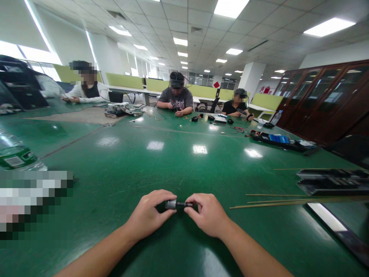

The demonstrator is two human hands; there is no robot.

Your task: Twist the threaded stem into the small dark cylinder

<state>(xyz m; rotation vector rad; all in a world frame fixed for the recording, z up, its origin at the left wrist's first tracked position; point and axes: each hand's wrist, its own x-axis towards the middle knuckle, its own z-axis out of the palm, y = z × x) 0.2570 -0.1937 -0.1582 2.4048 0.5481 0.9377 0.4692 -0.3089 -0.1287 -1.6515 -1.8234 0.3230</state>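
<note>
A small dark cylindrical part with a thick grey-black body and a thinner shaft lies level between my hands, just above or on the green table. My left hand pinches the thick body between thumb and fingers. The thin ringed end on the right sits between the thumb and curled fingers of my right hand. Fine detail of the part is too small to make out.
Thin brass-coloured rods, black metal profiles and a flat dark device lie at right. A water bottle stands at left. Three people sit across the table, near tools and a black tray.
</note>
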